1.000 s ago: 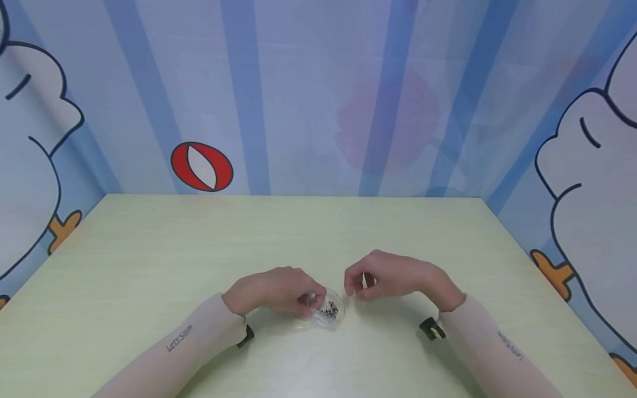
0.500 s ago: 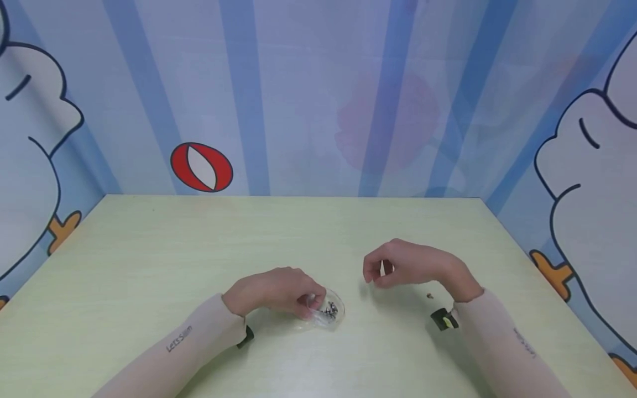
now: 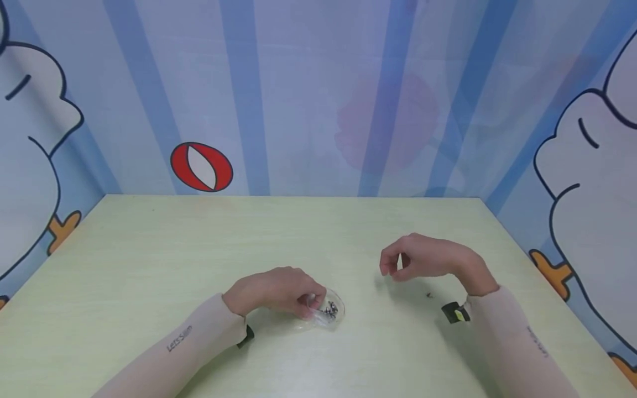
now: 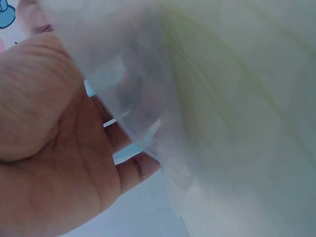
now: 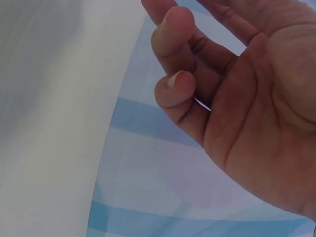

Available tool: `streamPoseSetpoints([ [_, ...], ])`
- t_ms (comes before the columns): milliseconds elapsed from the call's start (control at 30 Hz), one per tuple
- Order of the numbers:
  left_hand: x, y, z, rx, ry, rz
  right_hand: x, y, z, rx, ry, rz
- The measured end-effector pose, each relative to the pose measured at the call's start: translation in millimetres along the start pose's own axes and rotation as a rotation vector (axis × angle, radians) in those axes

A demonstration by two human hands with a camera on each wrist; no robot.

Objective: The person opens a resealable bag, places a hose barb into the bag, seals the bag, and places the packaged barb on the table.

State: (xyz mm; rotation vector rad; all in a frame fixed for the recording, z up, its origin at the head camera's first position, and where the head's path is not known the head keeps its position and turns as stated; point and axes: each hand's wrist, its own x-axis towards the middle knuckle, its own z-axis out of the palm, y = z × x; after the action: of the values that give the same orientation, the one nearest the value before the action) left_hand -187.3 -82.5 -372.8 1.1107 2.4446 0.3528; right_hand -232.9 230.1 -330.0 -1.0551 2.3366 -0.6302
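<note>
In the head view my left hand [image 3: 281, 288] pinches a clear plastic bag [image 3: 338, 319] near the table's front middle. Its round mouth faces up. Several small dark metal bits [image 3: 330, 310] lie in it. The left wrist view shows the see-through film [image 4: 143, 74] hanging across my left fingers [image 4: 131, 175]. To the right, my right hand [image 3: 423, 257] hovers over the table with loosely bent fingers. Nothing shows in it. The right wrist view has the fingers [image 5: 175, 91] curled in a little, with thumb and index tips partly out of frame.
One small dark piece [image 3: 429, 295] lies on the pale table [image 3: 199, 237] below my right wrist. A black wrist camera [image 3: 455, 313] hangs under the right cuff. Striped blue cloth [image 3: 308, 110] walls the back; printed cartoon figures flank both sides.
My right hand has moved right and away from me, off from the bag, uncovering the small dark piece on the table. My left hand and the bag have stayed put.
</note>
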Motion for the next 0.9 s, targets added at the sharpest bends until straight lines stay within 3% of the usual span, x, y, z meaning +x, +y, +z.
streamPoseSetpoints([
  [900, 0.0, -1.7, -0.4, -0.018, -0.013, 0.001, -27.3, 35.2, 6.4, 0.079, -0.028, 0.084],
])
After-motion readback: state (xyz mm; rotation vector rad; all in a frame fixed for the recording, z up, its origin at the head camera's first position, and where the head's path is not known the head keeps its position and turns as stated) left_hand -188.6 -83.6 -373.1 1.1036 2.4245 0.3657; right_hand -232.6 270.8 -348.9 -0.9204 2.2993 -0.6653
